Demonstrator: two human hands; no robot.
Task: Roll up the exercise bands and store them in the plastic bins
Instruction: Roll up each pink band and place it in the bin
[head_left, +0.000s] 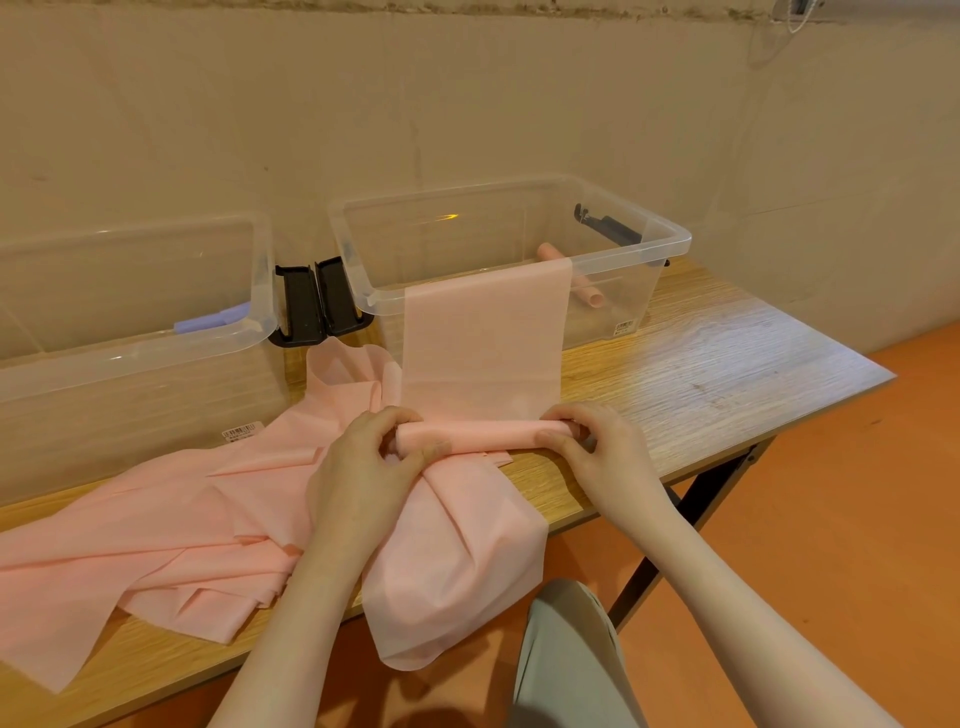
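While the left hand (384, 452) and right hand (587, 447) pinch the ends of the pink roll (478, 434), its axis runs crosswise. Unrolled band (483, 338) stretches away over the right bin (670, 244) rim, equally near both hands.

Pink bands, clear bins

I see a pale pink band (480, 343), clear bins (670, 244) with black latches (311, 306), a wood-grain table (701, 364).
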